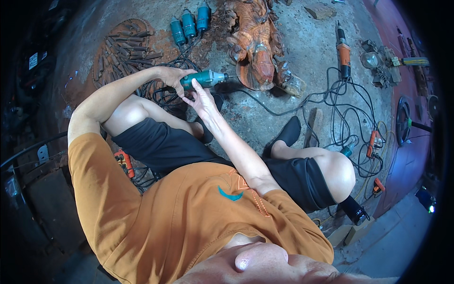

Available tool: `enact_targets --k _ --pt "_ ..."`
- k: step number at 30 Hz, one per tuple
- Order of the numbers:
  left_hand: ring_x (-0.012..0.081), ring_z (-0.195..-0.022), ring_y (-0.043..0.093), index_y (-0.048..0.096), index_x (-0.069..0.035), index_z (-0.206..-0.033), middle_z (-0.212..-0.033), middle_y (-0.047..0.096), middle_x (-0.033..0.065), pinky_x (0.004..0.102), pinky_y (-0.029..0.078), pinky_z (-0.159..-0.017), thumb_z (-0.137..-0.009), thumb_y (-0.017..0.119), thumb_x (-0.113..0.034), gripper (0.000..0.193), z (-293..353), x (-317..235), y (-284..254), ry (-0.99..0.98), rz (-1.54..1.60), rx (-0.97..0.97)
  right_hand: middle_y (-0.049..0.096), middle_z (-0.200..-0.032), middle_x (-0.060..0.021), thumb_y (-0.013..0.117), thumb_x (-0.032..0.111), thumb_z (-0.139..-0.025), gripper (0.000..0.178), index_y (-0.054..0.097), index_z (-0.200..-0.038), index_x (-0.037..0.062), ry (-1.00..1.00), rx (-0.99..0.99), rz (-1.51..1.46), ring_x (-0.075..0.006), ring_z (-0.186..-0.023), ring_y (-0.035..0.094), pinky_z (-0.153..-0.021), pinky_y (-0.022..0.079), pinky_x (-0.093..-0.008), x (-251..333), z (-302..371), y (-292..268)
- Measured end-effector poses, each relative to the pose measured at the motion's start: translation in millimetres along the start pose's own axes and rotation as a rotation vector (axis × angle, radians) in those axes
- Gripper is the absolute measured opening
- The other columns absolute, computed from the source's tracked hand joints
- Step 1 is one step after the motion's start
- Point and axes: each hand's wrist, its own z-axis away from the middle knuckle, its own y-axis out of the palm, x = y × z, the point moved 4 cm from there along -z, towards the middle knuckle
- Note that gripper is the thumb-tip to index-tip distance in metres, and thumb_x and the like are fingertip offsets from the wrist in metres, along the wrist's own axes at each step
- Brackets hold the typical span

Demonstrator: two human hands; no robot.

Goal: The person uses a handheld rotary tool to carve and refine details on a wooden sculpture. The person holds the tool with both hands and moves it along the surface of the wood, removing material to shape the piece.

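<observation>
A green and grey die grinder (201,79) lies level in front of me, with a thin bit pointing right toward the carved wooden figure (262,64). My left hand (171,77) is wrapped round its rear end. Against the near side of its body presses my right hand (202,100), with some fingers reaching under the tool and partly hidden. The bit's tip ends close to the reddish-brown carving; I cannot tell whether they touch.
Several green grinders (189,24) stand behind on the left, by a fan of loose carving bits (125,49). An orange grinder (344,53) lies at the right. Black cables (279,113) cross the concrete floor, and a wood block (314,125) lies near my foot.
</observation>
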Motion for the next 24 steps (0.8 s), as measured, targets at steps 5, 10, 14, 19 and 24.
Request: enact_targets --k 5,10,14,19,24 --pt "0.0332 -0.123 0.054 0.025 -0.006 -0.151 -0.129 0.055 0.0206 0.043 0.045 -0.103 -0.063 0.085 -0.021 0.107 0.1 1.7 -0.2 0.045 -0.016 -0.006 0.046 -0.14 -0.0082 0.08 0.032 -0.085 0.076 0.034 -0.144 0.0199 -0.003 0.003 -0.015 -0.0266 -0.134 0.042 -0.105 0.04 -0.0589 -2.8 0.6 2.3" --pt "0.0324 -0.121 0.055 0.026 -0.005 -0.15 -0.127 0.056 0.0204 0.0426 0.045 -0.101 -0.064 0.085 -0.021 0.106 -8.3 -1.5 -6.2 0.013 -0.045 -0.045 0.048 -0.138 -0.0075 0.081 0.035 -0.085 0.075 0.036 -0.143 0.0185 -0.006 0.029 0.012 -0.0269 -0.129 0.045 -0.104 0.04 -0.0579 8.2 -10.7 -4.6" --pt "0.0321 -0.12 0.055 0.028 -0.006 -0.15 -0.125 0.057 0.02 0.0423 0.045 -0.101 -0.064 0.086 -0.022 0.105 -14.0 13.1 -8.6 0.051 -0.018 -0.093 0.05 -0.135 -0.0068 0.08 0.037 -0.085 0.073 0.04 -0.141 0.0172 -0.002 0.055 0.033 -0.027 -0.125 0.047 -0.102 0.042 -0.0566 12.9 -13.6 -1.2" --pt "0.033 -0.124 0.052 0.033 -0.005 -0.148 -0.129 0.054 0.0206 0.0437 0.044 -0.103 -0.064 0.087 -0.029 0.103 -16.7 12.1 -9.9 0.024 0.035 -0.114 0.052 -0.133 -0.0067 0.079 0.037 -0.086 0.067 0.044 -0.139 0.0169 -0.003 0.058 0.056 -0.0261 -0.122 0.048 -0.096 0.046 -0.0552 21.8 -19.5 -2.3" --pt "0.0338 -0.127 0.05 0.035 -0.004 -0.147 -0.133 0.052 0.0204 0.0445 0.042 -0.105 -0.062 0.088 -0.036 0.105 -17.9 9.6 -13.5 0.018 0.031 -0.13 0.053 -0.132 -0.0066 0.078 0.037 -0.086 0.063 0.047 -0.137 0.0162 -0.001 0.061 0.051 -0.0254 -0.119 0.049 -0.093 0.049 -0.0544 26.2 -25.3 -3.3"
